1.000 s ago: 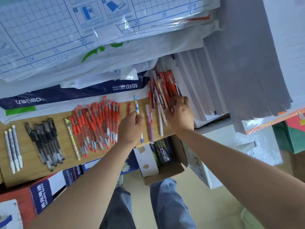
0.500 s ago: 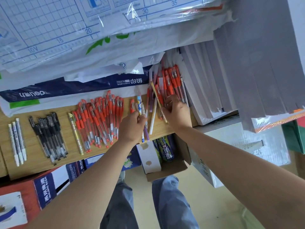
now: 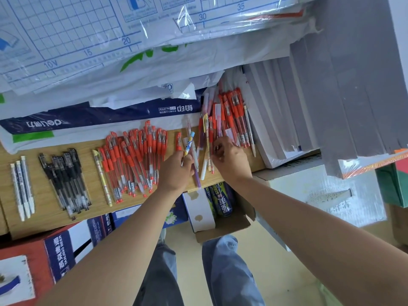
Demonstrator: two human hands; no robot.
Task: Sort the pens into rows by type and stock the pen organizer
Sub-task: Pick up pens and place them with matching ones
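Note:
Sorted groups lie on a wooden shelf (image 3: 46, 208): three white pens (image 3: 23, 186), several black pens (image 3: 66, 184), a lone yellow pen (image 3: 102, 177) and a big row of red pens (image 3: 134, 160). An unsorted pile of mostly red pens (image 3: 231, 120) lies at the right. My left hand (image 3: 175, 171) grips a few pens, among them a blue-capped patterned pen (image 3: 189, 143) and a purple pen (image 3: 197, 182). My right hand (image 3: 230, 161) has its curled fingers at the near ends of the pile's pens; what it pinches is not clear.
Stacked white paper reams (image 3: 278, 133) stand right of the pile. Plastic-wrapped sheets and a blue Deli pack (image 3: 88, 120) hang over the shelf's back. Below the shelf sit an open carton (image 3: 223, 226) with boxed goods, a red and blue carton (image 3: 44, 257) and white cartons.
The view shifted slightly. My right hand drew back from the pile's middle to its near edge. My left hand kept hold of its pens and barely moved.

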